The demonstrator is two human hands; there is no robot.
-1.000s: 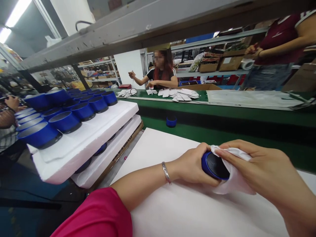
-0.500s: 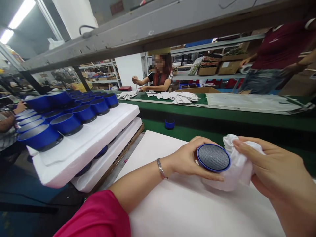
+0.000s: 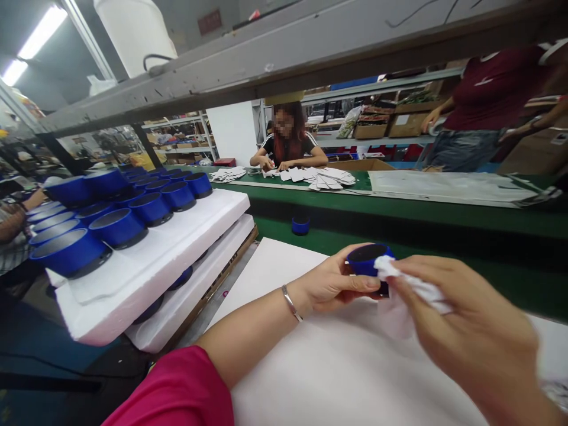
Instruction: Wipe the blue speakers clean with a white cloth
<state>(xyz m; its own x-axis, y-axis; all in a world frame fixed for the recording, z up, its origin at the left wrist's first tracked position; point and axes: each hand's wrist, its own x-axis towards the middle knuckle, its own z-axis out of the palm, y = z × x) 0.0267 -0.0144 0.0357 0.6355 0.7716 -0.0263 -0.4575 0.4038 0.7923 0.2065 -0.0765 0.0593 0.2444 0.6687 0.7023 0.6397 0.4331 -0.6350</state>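
Observation:
My left hand (image 3: 344,278) grips a small round blue speaker (image 3: 367,253) with a dark mesh top, held above the white work surface (image 3: 284,355). Fingers and thumb wrap its near and left sides. My right hand (image 3: 461,302) pinches a crumpled white cloth (image 3: 393,278), which presses against the right rim of the speaker. The cloth's loose end hangs below the fingers. Part of the speaker's side is hidden behind the cloth and my left thumb.
On the left, several blue speakers (image 3: 118,225) stand on stacked white foam trays (image 3: 177,254). One more blue speaker (image 3: 300,225) sits on the green conveyor belt (image 3: 270,207). White cards (image 3: 331,177) lie before a seated co-worker (image 3: 288,142). A grey beam (image 3: 213,71) crosses overhead.
My right hand has brought the cloth leftward onto the speaker's rim. The speaker's top has tilted away from me and moved slightly left. The co-worker's raised hand has lowered to the table.

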